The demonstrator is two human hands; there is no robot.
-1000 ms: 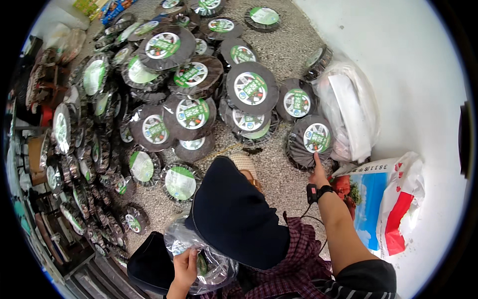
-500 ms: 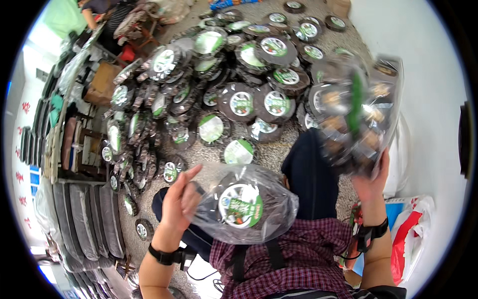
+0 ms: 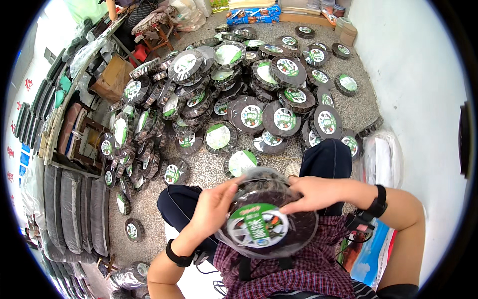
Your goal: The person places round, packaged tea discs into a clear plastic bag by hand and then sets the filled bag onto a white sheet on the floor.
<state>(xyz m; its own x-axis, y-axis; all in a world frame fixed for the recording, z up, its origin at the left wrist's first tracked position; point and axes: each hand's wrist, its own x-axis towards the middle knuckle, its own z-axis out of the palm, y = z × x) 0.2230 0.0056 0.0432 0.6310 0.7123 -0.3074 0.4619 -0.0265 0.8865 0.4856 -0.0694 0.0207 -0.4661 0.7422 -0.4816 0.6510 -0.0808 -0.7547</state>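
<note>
In front of my lap is a round, flat dark pack (image 3: 298, 233) in clear plastic, with a green and white disc label on its face. My left hand (image 3: 215, 208) grips its left upper edge, thumb along the plastic. Across the top right lies my right hand (image 3: 311, 193), its fingers closed on the bag and reaching onto the label's edge. Bunched clear film stands up between the hands. What the pack contains cannot be made out. Beyond my knees spreads a large heap of similar round packs (image 3: 251, 115), many tilted or overlapping.
Grey plush cushions (image 3: 75, 212) in plastic stand at the left, below a cluttered bench (image 3: 55, 129). A cardboard box (image 3: 112, 78) and a red stool (image 3: 139, 54) are farther back. White wall (image 3: 411, 94) and plastic bags (image 3: 382, 159) border the right side. Another person's arm (image 3: 111, 9) shows top left.
My right hand has come in from the far right, where it held a blurred see-through bag with dark and tan contents. It now grips the pack beside my left hand.
</note>
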